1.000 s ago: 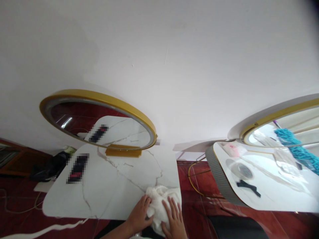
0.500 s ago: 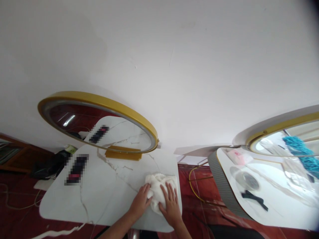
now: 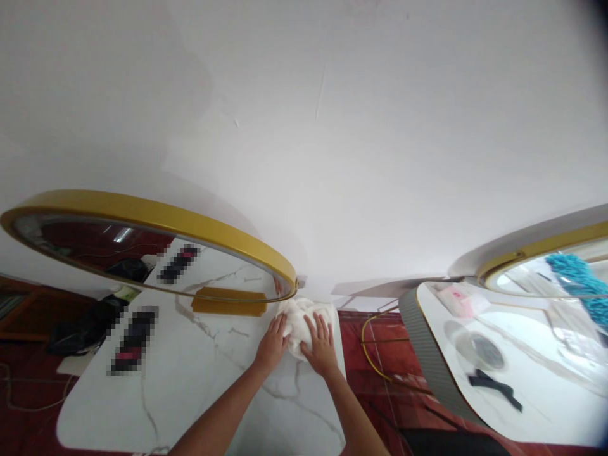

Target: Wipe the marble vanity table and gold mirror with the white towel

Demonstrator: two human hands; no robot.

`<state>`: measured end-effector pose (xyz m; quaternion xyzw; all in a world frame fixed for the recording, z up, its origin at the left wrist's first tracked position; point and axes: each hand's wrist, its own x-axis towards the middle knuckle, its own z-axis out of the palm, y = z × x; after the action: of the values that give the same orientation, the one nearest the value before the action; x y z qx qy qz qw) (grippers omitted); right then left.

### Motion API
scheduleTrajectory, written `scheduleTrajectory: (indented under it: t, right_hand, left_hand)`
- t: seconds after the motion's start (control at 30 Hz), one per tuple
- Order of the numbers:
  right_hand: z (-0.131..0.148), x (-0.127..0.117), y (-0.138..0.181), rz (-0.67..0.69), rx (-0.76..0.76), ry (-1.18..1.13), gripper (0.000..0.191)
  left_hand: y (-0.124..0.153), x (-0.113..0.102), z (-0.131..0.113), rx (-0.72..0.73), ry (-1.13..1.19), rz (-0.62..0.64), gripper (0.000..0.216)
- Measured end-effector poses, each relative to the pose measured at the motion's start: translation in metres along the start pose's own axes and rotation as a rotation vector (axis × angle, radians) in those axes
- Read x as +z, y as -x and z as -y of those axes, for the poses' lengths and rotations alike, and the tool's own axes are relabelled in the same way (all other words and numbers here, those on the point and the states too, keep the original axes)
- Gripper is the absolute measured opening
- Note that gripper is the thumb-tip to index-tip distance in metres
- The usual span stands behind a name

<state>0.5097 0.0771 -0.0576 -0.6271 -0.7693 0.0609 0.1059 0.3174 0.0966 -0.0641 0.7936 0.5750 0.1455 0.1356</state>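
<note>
A crumpled white cloth (image 3: 304, 313) lies at the far right corner of a white marble-look table (image 3: 199, 392), close to the wall. My left hand (image 3: 272, 342) presses on the cloth's left side, fingers curled over its edge. My right hand (image 3: 320, 344) lies flat on its right side, fingers spread. Both arms reach forward across the tabletop. A round gold-framed mirror (image 3: 142, 218) on a gold base (image 3: 228, 303) stands just left of the cloth.
A dark pixelated object (image 3: 133, 339) lies on the table's left part. A second white table (image 3: 513, 373) at the right carries a black strap (image 3: 494, 387), a round disc (image 3: 477, 350), a pink packet (image 3: 451, 297) and another gold mirror (image 3: 546, 259). The floor is red.
Both hands have pushed the cloth away from me, from the table's near right edge to its far right corner by the mirror. My arms are stretched further out.
</note>
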Motion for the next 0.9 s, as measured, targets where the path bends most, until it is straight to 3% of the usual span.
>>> scheduleTrajectory:
  t: [0.17, 0.3, 0.53, 0.9]
  right_hand:
    - [0.002, 0.003, -0.021, 0.005, 0.005, -0.003, 0.072]
    - [0.006, 0.004, -0.033, -0.011, 0.009, -0.021, 0.07]
    - [0.013, 0.0, -0.048, -0.026, -0.007, -0.051, 0.072]
    - [0.023, -0.012, -0.037, -0.027, -0.052, -0.047, 0.078]
  left_hand:
    - [-0.021, -0.025, -0.015, 0.018, -0.084, -0.111, 0.06]
    - [-0.037, -0.041, -0.023, 0.141, -0.117, -0.063, 0.06]
    - [-0.045, -0.029, 0.0, 0.088, -0.055, 0.044, 0.059]
    - [-0.023, -0.022, 0.0, 0.052, -0.014, 0.0, 0.058]
